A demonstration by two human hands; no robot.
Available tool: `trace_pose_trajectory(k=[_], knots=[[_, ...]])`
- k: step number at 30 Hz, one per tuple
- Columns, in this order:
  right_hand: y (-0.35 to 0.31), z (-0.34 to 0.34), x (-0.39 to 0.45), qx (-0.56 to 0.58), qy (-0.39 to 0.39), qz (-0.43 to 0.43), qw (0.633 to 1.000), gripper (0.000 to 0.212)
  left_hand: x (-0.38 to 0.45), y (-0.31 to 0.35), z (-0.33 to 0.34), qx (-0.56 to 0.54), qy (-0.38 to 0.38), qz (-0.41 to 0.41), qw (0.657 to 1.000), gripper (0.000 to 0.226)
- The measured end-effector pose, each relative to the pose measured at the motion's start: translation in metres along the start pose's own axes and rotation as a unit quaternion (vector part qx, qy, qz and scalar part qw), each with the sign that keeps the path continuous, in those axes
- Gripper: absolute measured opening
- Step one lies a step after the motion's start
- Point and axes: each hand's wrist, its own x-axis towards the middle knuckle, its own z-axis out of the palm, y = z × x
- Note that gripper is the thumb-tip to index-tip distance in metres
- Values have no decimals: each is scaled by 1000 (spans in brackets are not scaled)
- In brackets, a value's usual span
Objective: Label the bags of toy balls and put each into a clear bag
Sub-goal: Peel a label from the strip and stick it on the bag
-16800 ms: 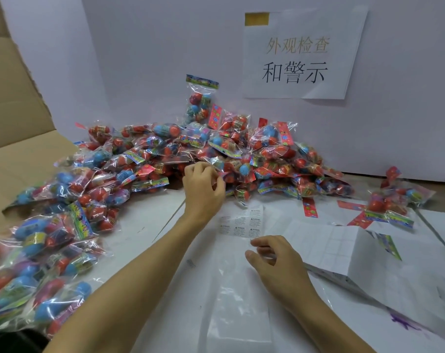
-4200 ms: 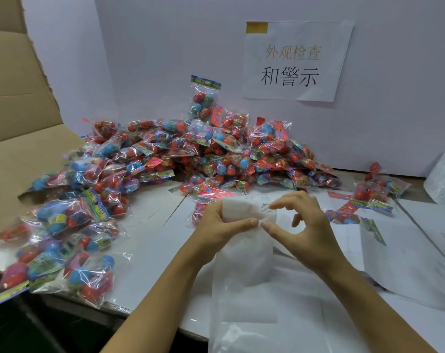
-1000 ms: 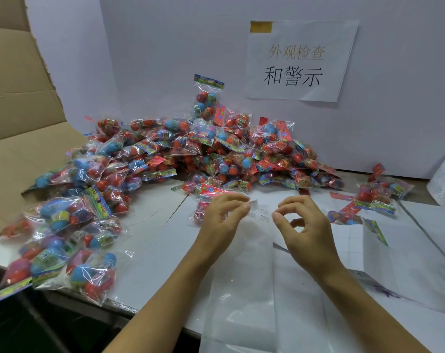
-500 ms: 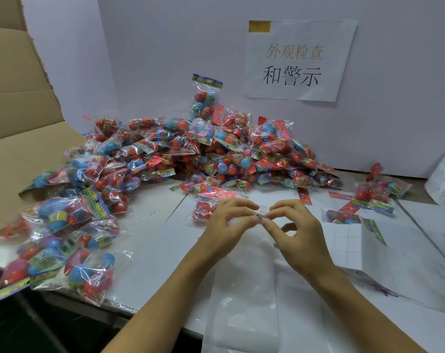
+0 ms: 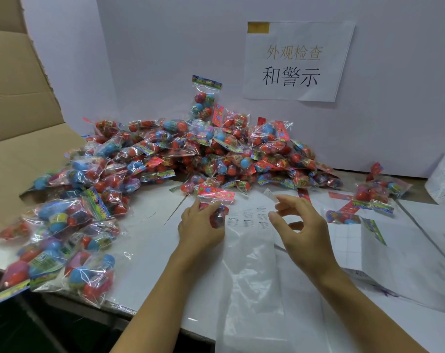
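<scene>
Head view, hands now parted, left hand gripping a crinkly clear bag of red and blue toy balls; right hand pinching a small white label, flat clear plastic bag beneath

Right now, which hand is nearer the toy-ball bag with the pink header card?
Left. The left hand grips that bag; the right hand is off to its right, pinching a small label.

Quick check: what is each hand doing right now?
Left hand: grips a toy bag with a pink header.
Right hand: pinches a small label at its fingertips.
</scene>
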Motion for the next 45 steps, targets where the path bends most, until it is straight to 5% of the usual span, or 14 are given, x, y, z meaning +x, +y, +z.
trace_pose_trajectory(k=[3,9,13,18,24,28,31,34,37,45], knots=[[0,1,0,-8,-1,8,1000,32,-2,0,1,-6,27,-1,1000,54],[0,1,1,15,-1,28,999,46,-8,6,-11,-150,217,11,964,47],[1,0,2,88,14,56,994,59,-19,20,-17,-171,352,189,901,50],[2,-4,8,223,46,96,969,86,-26,33,-7,-103,325,387,857,53],[1,-7,15,286,95,136,944,115,-36,41,13,-34,226,503,833,64],[6,-9,16,290,101,133,942,104,-42,46,13,-176,174,443,862,85],[8,-8,16,283,81,129,947,104,-46,52,2,-356,103,252,894,64],[10,-2,12,249,47,121,960,102,-38,50,-3,-465,-17,123,877,36],[10,0,10,230,30,112,966,104,-37,47,-7,-465,-32,127,876,16],[14,2,12,226,44,114,967,101,-41,50,-6,-447,-31,133,884,33]])
